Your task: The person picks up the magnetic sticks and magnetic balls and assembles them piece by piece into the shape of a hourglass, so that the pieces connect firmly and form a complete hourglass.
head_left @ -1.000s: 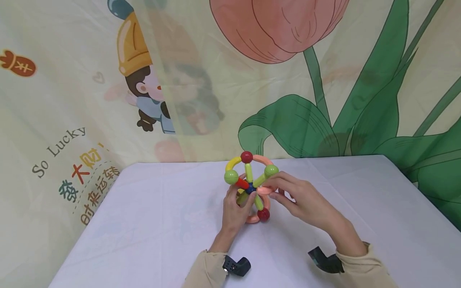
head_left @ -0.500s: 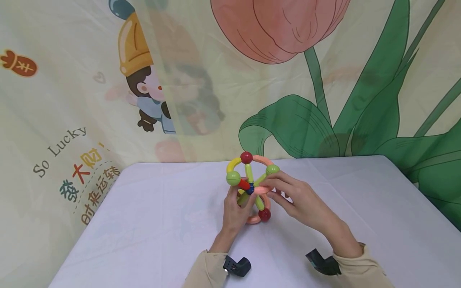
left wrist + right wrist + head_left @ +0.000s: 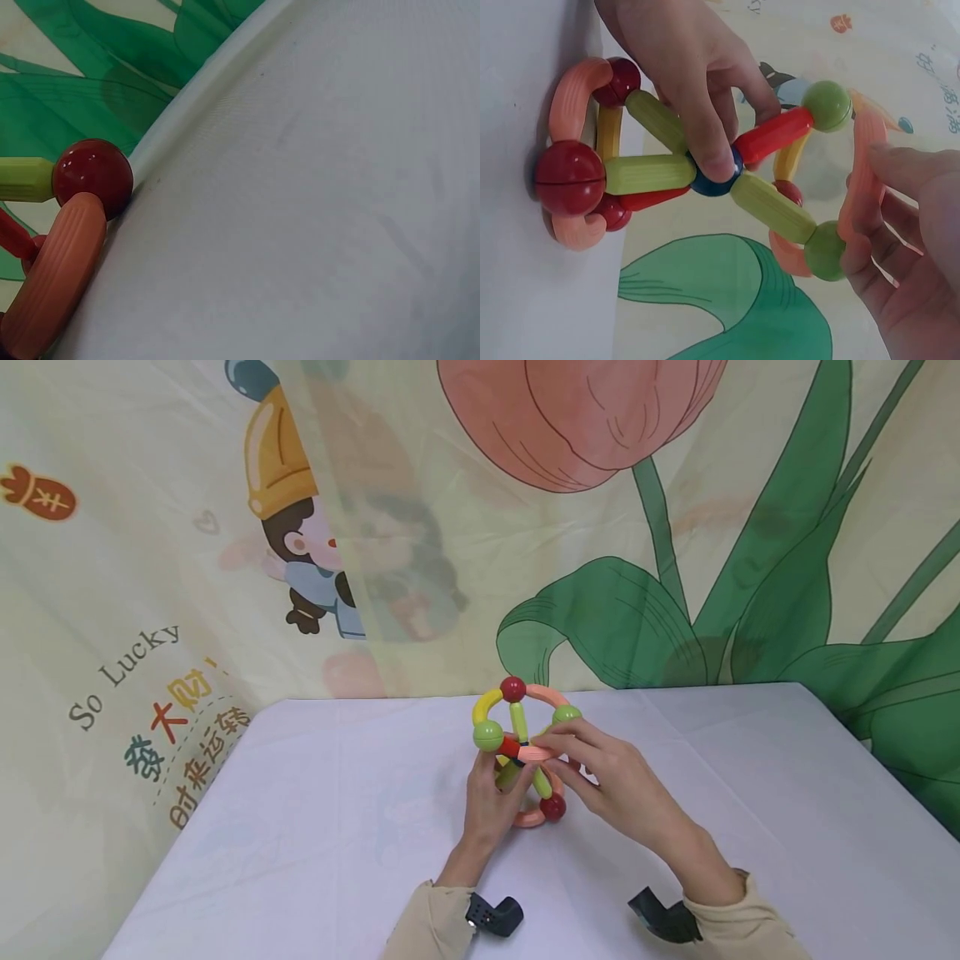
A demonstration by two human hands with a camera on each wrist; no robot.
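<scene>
A magnetic stick-and-ball structure (image 3: 518, 720) stands upright on the table, with straight rods meeting at a blue ball (image 3: 709, 185) in its middle. My left hand (image 3: 489, 806) grips it at that middle, thumb pressed on the blue ball. In my right hand (image 3: 628, 787) a curved pink rod (image 3: 866, 176) is pinched between thumb and fingers. That rod lies close alongside two light green balls, the upper one (image 3: 829, 105) and the lower one (image 3: 825, 251) in the right wrist view. The left wrist view catches a dark red ball (image 3: 92, 178) and another curved pink rod (image 3: 60, 277).
A white cloth covers the table (image 3: 300, 827), whose far edge meets a printed curtain (image 3: 420, 527). Black wrist-camera mounts sit on both wrists, the left one (image 3: 495, 916) and the right one (image 3: 663, 917).
My right hand has moved slightly left with the curved pink rod, bringing it across the structure's front toward the left green ball. The structure has turned a little; my left hand keeps its grip.
</scene>
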